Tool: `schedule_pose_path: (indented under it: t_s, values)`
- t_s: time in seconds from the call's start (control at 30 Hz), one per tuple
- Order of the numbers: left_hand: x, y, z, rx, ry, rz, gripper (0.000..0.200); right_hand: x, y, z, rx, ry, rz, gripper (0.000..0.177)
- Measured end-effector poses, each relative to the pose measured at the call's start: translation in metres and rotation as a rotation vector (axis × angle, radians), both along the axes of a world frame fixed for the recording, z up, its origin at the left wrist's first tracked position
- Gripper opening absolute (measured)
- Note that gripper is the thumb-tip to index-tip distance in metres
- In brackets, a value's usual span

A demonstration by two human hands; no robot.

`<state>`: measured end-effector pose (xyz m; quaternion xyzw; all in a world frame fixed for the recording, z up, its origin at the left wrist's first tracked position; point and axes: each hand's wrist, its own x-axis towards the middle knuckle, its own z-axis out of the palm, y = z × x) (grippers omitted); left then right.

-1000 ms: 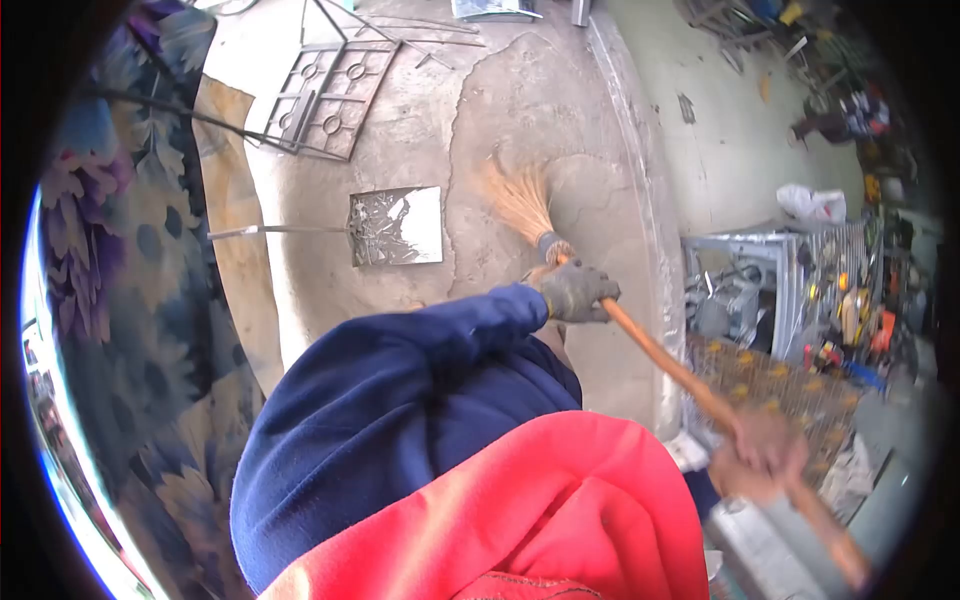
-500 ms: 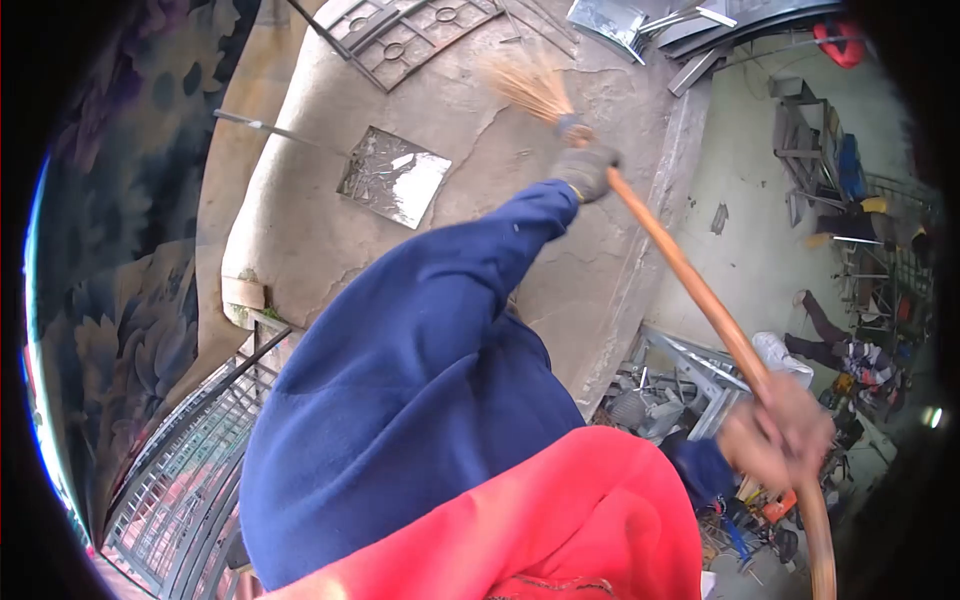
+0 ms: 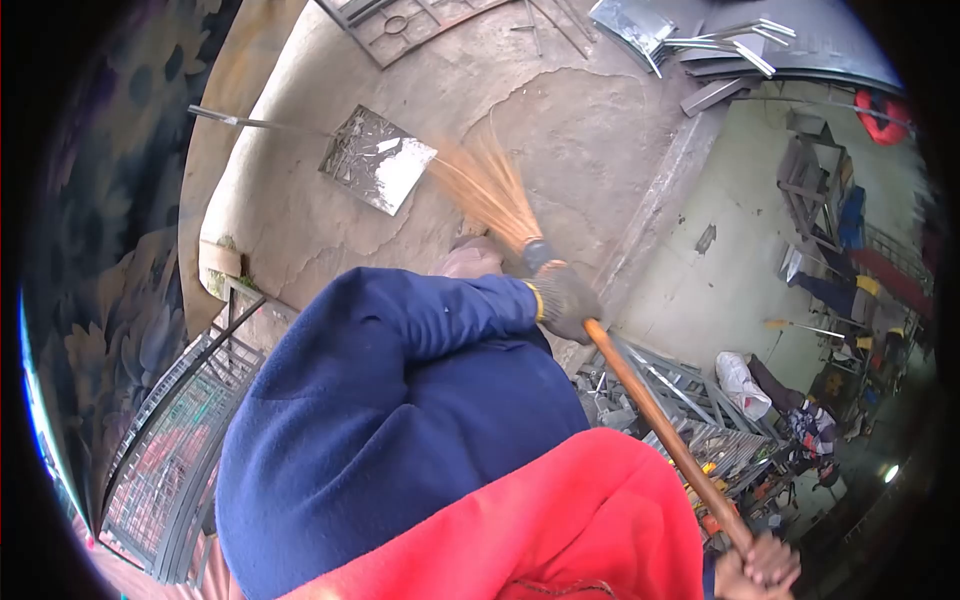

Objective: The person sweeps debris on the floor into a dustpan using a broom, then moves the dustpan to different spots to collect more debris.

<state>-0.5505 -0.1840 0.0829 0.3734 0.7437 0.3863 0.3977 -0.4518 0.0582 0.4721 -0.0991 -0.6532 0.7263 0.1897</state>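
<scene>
A long-handled broom (image 3: 660, 425) runs diagonally through the view, with my hands at two places on it. My left hand (image 3: 566, 305), in a grey knit glove with a yellow cuff, is closed round the handle just below the dark binding. At the lower right, my bare right hand (image 3: 765, 570) wraps the far part of the handle. The fanned straw bristles (image 3: 487, 195) are blurred, close to the right corner of a square metal pan (image 3: 405, 185). That pan lies on the concrete floor with scraps on its surface and a rod handle (image 3: 240, 121) reaching left.
Metal grilles (image 3: 410, 25) and sheet-metal pieces (image 3: 630, 25) lie along the top. Wire-mesh frames (image 3: 165, 440) stand at lower left. Metal frames (image 3: 690, 385) and a white sack (image 3: 742, 385) sit to the right. Another person's legs (image 3: 830, 290) show at far right.
The bristles have swept down and left in view, closer to the metal pan. Both hands have moved down with the handle, and the view has shifted slightly.
</scene>
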Motion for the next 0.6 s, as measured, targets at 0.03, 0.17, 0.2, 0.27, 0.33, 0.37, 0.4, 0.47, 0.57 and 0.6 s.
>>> schedule_pose_path:
  t_s: [0.03,0.17,0.2,0.27,0.33,0.37,0.4,0.47,0.57,0.6]
  values:
    - [-0.01,0.004,0.018,0.028,-0.021,-0.07,0.032,0.003,-0.011,0.027,0.049,-0.067,0.002,0.04]
    - [-0.028,0.025,0.028,0.111,0.142,0.134,0.029,-0.008,-0.009,0.028,0.014,0.173,0.087,0.04]
    - [-0.033,0.028,0.013,0.122,0.222,0.26,0.027,-0.016,-0.01,0.012,0.014,0.205,0.098,0.039]
    - [-0.04,0.027,-0.026,0.095,0.225,0.479,0.023,-0.032,-0.016,-0.037,0.142,0.196,-0.079,0.034]
    - [-0.034,0.018,-0.078,0.011,0.137,0.686,0.019,-0.047,-0.037,-0.096,0.157,0.086,-0.121,0.03]
    - [-0.02,0.01,-0.103,-0.036,0.132,0.796,0.016,-0.051,-0.053,-0.116,0.043,0.024,0.02,0.029]
    - [0.0,0.003,-0.121,-0.112,0.028,0.625,0.02,-0.049,-0.061,-0.122,0.038,0.029,0.02,0.029]
    - [0.042,-0.004,-0.149,-0.206,-0.152,0.412,0.023,-0.041,-0.068,-0.131,-0.128,-0.087,0.129,0.028]
    - [0.1,0.004,-0.134,-0.15,-0.122,0.431,0.023,-0.024,-0.06,-0.116,-0.127,-0.138,0.155,0.026]
    - [0.11,0.006,-0.128,-0.077,-0.016,0.517,0.025,-0.014,-0.051,-0.112,-0.143,-0.113,0.179,0.027]
